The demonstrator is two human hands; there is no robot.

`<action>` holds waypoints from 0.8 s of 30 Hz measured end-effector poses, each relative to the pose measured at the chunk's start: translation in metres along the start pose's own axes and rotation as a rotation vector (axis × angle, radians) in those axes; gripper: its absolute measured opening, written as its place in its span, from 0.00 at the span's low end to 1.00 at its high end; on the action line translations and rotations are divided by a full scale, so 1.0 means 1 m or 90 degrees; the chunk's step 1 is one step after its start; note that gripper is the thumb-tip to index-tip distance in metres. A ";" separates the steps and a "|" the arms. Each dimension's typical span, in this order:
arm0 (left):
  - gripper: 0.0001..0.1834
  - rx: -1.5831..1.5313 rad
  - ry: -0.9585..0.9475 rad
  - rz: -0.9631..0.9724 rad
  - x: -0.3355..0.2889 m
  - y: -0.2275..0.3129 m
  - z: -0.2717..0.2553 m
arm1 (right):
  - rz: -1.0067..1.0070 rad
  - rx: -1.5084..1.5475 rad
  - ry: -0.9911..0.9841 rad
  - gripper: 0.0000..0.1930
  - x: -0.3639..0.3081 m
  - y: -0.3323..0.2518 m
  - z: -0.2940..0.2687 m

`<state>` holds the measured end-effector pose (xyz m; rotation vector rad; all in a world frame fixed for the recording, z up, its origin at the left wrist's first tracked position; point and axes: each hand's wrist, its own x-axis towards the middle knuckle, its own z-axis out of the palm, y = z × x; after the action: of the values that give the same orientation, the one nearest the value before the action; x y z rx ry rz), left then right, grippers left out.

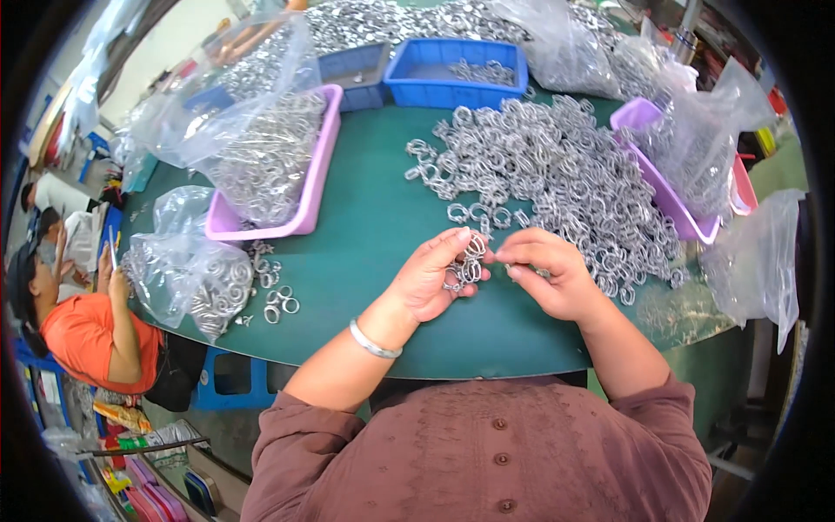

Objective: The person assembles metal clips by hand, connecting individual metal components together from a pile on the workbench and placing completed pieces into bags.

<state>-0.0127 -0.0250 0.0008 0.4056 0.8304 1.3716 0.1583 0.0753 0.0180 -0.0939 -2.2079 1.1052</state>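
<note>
My left hand (426, 280), palm turned up, cradles several silver metal rings (470, 263) against its curled fingers and thumb. A pale bangle circles that wrist. Close beside it, my right hand (558, 271) is closed, thumb and index finger pinched near the rings; a small piece seems to show at its fingers, too small to name. Just beyond both hands spreads a large heap of similar silver rings (539, 161). A short row of loose rings (479, 213) lies at the heap's near left edge.
A pink bin (320, 187) with a bag of metal parts stands left, beside another plastic bag (196, 261) and loose rings (280, 302). Blue bins (457, 94) stand at the back. Another pink bin (670, 204) is right. A person in orange (96, 335) sits left.
</note>
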 end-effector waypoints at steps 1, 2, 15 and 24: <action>0.15 -0.004 0.017 0.013 -0.001 0.003 0.000 | 0.027 -0.010 0.017 0.11 -0.003 0.001 -0.001; 0.15 0.002 0.021 0.023 -0.004 0.010 -0.001 | 0.021 -0.014 0.026 0.10 -0.005 0.004 0.000; 0.11 0.884 0.469 0.884 -0.029 0.268 -0.009 | 0.028 -0.030 0.041 0.08 -0.003 0.007 -0.002; 0.17 1.398 0.608 0.694 -0.039 0.277 -0.032 | 0.061 -0.020 0.027 0.06 -0.001 0.012 -0.002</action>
<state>-0.2267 -0.0161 0.1830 2.1648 3.0927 0.7834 0.1578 0.0838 0.0094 -0.2360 -2.2028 1.1100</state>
